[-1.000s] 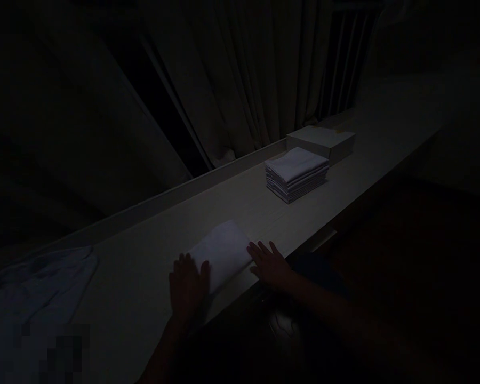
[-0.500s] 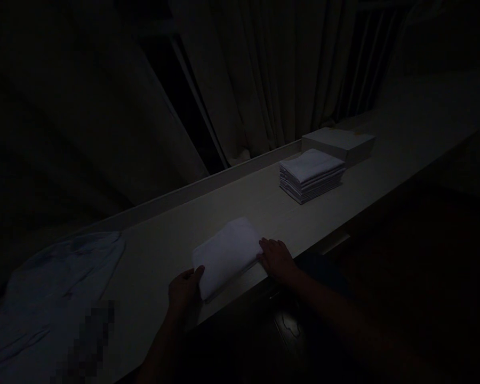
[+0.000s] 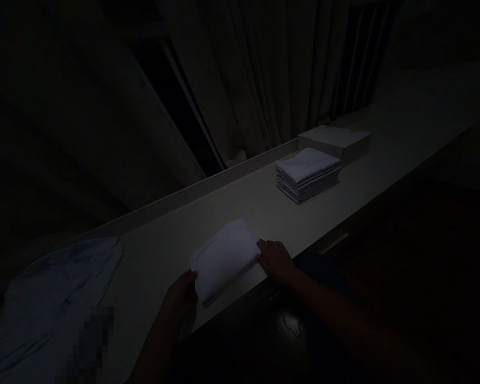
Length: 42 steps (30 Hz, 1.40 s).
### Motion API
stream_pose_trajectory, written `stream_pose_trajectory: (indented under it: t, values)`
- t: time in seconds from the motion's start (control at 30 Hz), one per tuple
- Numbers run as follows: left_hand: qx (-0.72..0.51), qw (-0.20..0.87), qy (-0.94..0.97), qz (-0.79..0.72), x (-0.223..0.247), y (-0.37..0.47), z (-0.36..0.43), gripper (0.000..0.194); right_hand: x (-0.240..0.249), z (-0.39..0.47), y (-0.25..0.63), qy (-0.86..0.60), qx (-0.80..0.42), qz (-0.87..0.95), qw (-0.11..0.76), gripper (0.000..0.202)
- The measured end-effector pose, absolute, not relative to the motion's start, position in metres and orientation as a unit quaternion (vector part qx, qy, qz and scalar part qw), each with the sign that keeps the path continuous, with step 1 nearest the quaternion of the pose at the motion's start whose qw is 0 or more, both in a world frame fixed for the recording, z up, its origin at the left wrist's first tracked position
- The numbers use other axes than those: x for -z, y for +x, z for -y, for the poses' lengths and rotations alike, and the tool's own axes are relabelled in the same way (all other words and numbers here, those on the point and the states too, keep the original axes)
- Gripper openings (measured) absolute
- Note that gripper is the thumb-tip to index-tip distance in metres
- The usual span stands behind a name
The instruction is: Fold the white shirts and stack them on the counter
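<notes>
A folded white cloth (image 3: 226, 261) lies near the front edge of a pale, dimly lit counter (image 3: 156, 256). My left hand (image 3: 180, 290) is at its left end, thumb and fingers closed on the edge. At the opposite end my right hand (image 3: 275, 260) grips the right edge, its fingertips against the fabric. Farther right stands a neat stack of folded white cloths (image 3: 309, 173). On the far left a loose heap of white cloth (image 3: 60, 288) is spread out, with part of it blurred by blocky pixels.
A flat white box (image 3: 336, 140) sits behind the stack. Long curtains (image 3: 248, 80) hang along the back, behind a low raised ledge (image 3: 208, 184). A drawer handle (image 3: 336, 242) shows below the counter's front edge.
My left hand has shifted slightly left and its thumb has slid from the cloth's top towards its edge. My right hand stays at the right edge. The camera view has shifted slightly.
</notes>
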State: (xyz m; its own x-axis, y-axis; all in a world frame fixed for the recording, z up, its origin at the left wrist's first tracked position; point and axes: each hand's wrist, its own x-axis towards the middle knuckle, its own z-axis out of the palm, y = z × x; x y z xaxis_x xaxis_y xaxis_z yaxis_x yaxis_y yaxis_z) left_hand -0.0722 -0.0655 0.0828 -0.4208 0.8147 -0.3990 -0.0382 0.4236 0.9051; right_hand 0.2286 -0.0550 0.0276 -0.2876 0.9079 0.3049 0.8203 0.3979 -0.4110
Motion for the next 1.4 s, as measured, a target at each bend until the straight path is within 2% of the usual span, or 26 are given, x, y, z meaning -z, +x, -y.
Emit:
stream_pose_trajectory:
  t: [0.2, 0.33, 0.4, 0.5, 0.57, 0.67, 0.8, 0.93, 1.03, 1.2, 1.4]
  values:
    - [-0.379, 0.388, 0.325, -0.775, -0.073, -0.077, 0.068, 0.027, -0.03, 0.055, 0.229, -0.543, -0.083, 0.794, 0.261, 0.043]
    - [-0.386, 0.271, 0.362, -0.804, -0.08, -0.085, 0.07, 0.045, -0.029, 0.055, 0.228, -0.541, -0.081, 0.796, 0.259, 0.042]
    - [-0.379, 0.191, 0.447, -0.787, -0.087, -0.084, 0.066, 0.051, -0.027, 0.054, 0.227, -0.545, -0.079, 0.794, 0.259, 0.043]
    - [-0.29, 0.082, 0.626, -0.719, -0.084, -0.074, 0.056, 0.058, -0.026, 0.053, 0.225, -0.553, -0.066, 0.785, 0.271, 0.047]
    - [-0.201, 0.053, 0.687, -0.696, -0.07, -0.065, 0.054, 0.067, -0.025, 0.052, 0.223, -0.543, -0.054, 0.79, 0.279, 0.051]
    - [-0.114, 0.046, 0.694, -0.709, -0.038, -0.056, 0.058, 0.076, -0.023, 0.054, 0.221, -0.516, -0.056, 0.813, 0.264, 0.056]
    - [-0.107, 0.03, 0.683, -0.722, -0.013, -0.055, 0.069, 0.076, -0.021, 0.056, 0.22, -0.526, -0.09, 0.813, 0.233, 0.052]
    - [-0.105, 0.022, 0.684, -0.722, -0.014, -0.051, 0.073, 0.078, -0.025, 0.049, 0.221, -0.55, -0.118, 0.783, 0.266, 0.042]
    - [-0.113, 0.021, 0.675, -0.729, -0.016, -0.047, 0.077, 0.08, -0.029, 0.041, 0.222, -0.586, -0.145, 0.744, 0.286, 0.042]
    - [-0.139, 0.052, 0.668, -0.729, -0.016, -0.052, 0.096, 0.075, -0.033, 0.038, 0.221, -0.625, -0.165, 0.723, 0.244, 0.045]
    - [-0.239, 0.137, 0.566, -0.777, -0.029, -0.079, 0.127, 0.077, -0.039, 0.047, 0.22, -0.637, -0.188, 0.719, 0.206, 0.046]
